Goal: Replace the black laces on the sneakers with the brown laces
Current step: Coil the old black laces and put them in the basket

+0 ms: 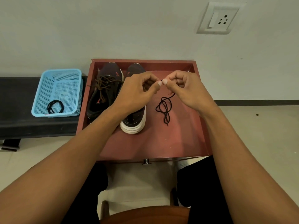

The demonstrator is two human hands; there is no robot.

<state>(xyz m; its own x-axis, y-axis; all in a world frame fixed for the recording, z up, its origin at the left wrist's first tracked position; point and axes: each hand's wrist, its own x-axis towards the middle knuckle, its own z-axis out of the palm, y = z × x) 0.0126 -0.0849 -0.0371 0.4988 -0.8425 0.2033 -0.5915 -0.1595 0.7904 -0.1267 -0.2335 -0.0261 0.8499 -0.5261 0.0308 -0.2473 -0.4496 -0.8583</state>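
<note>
Left hand [137, 92], right hand [186, 89] pinch lace [164, 107], dangling below

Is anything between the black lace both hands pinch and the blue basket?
Yes. The brown-laced sneaker, the other sneaker and the tray's left wall lie between the black lace and the blue basket. Above them nothing visible blocks.
</note>
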